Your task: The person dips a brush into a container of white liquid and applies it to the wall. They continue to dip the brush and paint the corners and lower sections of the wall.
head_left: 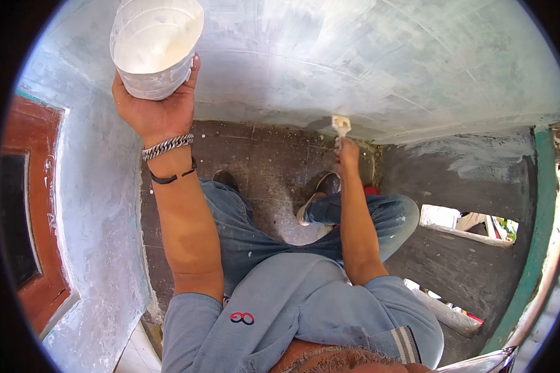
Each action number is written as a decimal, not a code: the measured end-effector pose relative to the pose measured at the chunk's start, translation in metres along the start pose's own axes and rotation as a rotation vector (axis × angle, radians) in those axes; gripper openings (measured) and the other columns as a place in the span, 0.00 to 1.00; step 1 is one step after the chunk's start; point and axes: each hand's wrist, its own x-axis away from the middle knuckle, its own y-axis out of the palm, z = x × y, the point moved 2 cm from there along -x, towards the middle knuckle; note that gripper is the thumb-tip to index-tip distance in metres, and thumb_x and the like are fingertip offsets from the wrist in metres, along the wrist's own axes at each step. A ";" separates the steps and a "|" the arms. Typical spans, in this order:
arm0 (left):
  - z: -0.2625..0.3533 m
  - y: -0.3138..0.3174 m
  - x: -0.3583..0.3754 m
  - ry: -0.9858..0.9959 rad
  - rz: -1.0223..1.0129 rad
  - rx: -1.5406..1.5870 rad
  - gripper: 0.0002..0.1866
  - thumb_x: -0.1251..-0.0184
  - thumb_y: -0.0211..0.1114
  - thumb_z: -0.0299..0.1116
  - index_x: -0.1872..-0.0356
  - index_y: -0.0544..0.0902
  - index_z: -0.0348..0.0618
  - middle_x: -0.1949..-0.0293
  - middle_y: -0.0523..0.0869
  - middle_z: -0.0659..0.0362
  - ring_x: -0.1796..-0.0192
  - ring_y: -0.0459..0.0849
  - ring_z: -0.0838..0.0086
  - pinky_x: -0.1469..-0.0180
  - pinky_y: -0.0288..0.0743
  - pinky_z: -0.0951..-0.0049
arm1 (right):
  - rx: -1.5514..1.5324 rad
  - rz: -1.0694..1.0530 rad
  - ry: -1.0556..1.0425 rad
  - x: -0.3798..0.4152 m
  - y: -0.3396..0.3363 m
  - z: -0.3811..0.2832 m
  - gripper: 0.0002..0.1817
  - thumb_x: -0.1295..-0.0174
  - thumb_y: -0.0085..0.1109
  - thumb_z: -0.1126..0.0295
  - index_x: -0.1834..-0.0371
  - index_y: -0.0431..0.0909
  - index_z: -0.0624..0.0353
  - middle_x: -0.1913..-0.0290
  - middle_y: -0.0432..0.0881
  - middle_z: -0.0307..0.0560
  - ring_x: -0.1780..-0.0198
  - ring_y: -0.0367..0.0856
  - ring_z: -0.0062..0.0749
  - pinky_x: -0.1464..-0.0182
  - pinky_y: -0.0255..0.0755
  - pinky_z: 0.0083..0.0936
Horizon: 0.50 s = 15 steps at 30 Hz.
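Head view shows me both hands raised toward the wall [379,56]. My left hand [155,102] cups a white paint tub [155,46] from below, fingers wrapped around its base, up at the top left beside the door [28,205]. My right hand [347,154] has its fingers closed on the handle of a brush [341,126], whose bristles touch the pale wall just above the dark floor [261,161].

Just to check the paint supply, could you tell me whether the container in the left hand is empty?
No, the container in the left hand holds white paint.
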 end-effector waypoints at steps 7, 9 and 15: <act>0.005 -0.002 -0.002 0.026 0.011 0.051 0.32 0.35 0.46 0.51 0.35 0.66 0.43 0.38 0.70 0.43 0.40 0.73 0.44 0.47 0.74 0.49 | -0.134 -0.033 0.209 0.040 -0.005 0.023 0.09 0.33 0.46 0.62 0.61 0.72 0.55 0.76 0.68 0.35 0.85 0.59 0.18 0.86 0.52 0.18; 0.005 -0.002 -0.003 0.022 -0.004 0.054 0.32 0.35 0.46 0.51 0.35 0.66 0.43 0.38 0.70 0.43 0.40 0.73 0.44 0.47 0.74 0.49 | -0.068 -0.063 0.268 0.018 0.008 0.039 0.08 0.33 0.47 0.63 0.63 0.72 0.55 0.76 0.69 0.35 0.85 0.59 0.18 0.85 0.52 0.18; 0.016 -0.004 -0.001 0.052 0.018 0.057 0.31 0.35 0.45 0.51 0.36 0.67 0.43 0.39 0.72 0.44 0.41 0.74 0.46 0.47 0.74 0.49 | -0.066 -0.301 0.130 0.052 0.090 -0.029 0.06 0.34 0.47 0.66 0.66 0.70 0.56 0.76 0.69 0.36 0.84 0.60 0.17 0.85 0.52 0.17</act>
